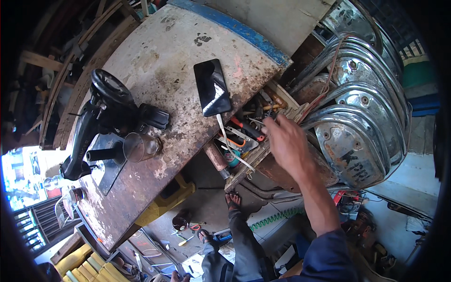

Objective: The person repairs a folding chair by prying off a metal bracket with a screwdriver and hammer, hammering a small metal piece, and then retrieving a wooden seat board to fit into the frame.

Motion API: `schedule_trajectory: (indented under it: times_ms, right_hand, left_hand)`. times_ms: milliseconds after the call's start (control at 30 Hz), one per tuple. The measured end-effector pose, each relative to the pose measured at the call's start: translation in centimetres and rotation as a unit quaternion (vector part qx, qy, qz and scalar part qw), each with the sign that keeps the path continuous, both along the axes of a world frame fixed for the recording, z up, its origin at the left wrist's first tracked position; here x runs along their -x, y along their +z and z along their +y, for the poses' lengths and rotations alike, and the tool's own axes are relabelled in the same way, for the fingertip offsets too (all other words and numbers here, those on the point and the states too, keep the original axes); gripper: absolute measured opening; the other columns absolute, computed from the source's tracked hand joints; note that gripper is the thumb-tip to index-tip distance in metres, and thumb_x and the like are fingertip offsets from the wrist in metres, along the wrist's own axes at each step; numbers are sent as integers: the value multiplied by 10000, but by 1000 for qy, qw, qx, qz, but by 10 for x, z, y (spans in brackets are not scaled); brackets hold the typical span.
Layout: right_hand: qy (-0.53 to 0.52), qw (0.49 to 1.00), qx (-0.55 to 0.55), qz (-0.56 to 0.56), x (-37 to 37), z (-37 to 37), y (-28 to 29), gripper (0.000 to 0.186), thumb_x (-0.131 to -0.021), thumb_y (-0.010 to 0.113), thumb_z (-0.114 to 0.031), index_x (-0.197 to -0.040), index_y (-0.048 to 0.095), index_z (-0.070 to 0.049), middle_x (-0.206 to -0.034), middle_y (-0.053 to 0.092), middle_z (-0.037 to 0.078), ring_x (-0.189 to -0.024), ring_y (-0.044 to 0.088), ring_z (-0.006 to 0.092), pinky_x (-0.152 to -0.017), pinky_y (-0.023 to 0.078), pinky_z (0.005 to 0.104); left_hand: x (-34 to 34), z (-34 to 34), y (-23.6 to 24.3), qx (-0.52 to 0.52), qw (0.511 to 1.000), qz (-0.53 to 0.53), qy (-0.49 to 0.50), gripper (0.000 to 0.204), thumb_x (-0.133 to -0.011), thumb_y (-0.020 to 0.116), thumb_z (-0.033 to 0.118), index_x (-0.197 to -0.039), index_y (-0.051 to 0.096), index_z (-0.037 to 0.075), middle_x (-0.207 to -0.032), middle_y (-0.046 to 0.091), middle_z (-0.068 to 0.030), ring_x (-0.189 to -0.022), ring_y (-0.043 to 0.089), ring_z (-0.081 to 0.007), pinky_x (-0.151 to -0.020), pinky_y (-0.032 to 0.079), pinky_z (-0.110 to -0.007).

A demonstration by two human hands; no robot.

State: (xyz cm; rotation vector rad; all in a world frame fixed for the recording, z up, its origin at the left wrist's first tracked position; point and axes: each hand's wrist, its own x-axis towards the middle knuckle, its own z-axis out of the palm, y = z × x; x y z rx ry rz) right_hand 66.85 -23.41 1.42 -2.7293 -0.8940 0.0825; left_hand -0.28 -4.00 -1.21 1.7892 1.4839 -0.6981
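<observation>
My right hand [284,141] reaches into an open wooden drawer of assorted hand tools [246,127], fingers closed around something small I cannot make out near red-and-black handled pliers [249,129]. A black smartphone [210,84] lies on the worn tabletop beside the drawer, a white cable [230,148] running from it down across the drawer. Part of my left hand [181,277] shows at the bottom edge, its grip unclear. On the left of the table stand a black sewing machine [82,141] and a clear glass [138,145].
The worn table [155,56] fills the upper middle. Stacked chrome panels [357,131] crowd the right beside the drawer. Wooden boards [70,80] lean at upper left. A yellow object [164,197] is under the table. My feet [233,199] stand on a floor with tools and a green coiled hose [275,216].
</observation>
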Motion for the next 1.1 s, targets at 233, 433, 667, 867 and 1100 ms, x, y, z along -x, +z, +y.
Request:
schedule_trajectory:
  times_ms: [233,433,667,867,1100]
  right_hand:
    - [46,945,156,282,-53,50,-44,405,-839,683,-232,-1173,665,-5,-1181,693,214,-1102,677,367,-942,548,444]
    - [13,913,165,372,-80,45,-21,787,-705,660,-447,-1396,590,-79,-1306,660,173,-1190,636,348,-1036,487,408]
    - [-129,923,-70,356,-60,-56,10,438,-767,656,-380,-975,694,3,-833,685,123,-764,664,232,-685,504,351]
    - [-293,801,-258,453,23,-85,14,136,-824,609,-186,-818,579,-54,-647,535,13,-507,489,84,-465,355,241]
    - [-136,712,-542,425,208,-79,-47,260,-889,663,-184,-1057,532,-35,-651,466,-2,-549,482,80,-462,389,228]
  left_hand:
    - [15,9,-19,64,996,-27,62,377,-878,757,238,-1047,543,-21,-786,653,-97,-607,576,-144,-524,457,-306]
    - [11,0,-20,57,995,-62,52,399,-884,730,246,-1145,566,-6,-804,668,-108,-688,611,-175,-589,497,-332]
    - [25,4,-26,33,999,-8,-17,445,-865,743,254,-1172,565,-13,-802,671,-117,-687,621,-201,-611,515,-365]
    - [62,-16,-26,37,999,34,-11,455,-883,747,258,-1174,540,-25,-806,655,-139,-704,599,-216,-606,494,-389]
    - [39,0,-18,35,993,-11,110,834,-790,738,310,-1446,347,-24,-1155,653,-318,-1042,674,-403,-906,522,-461]
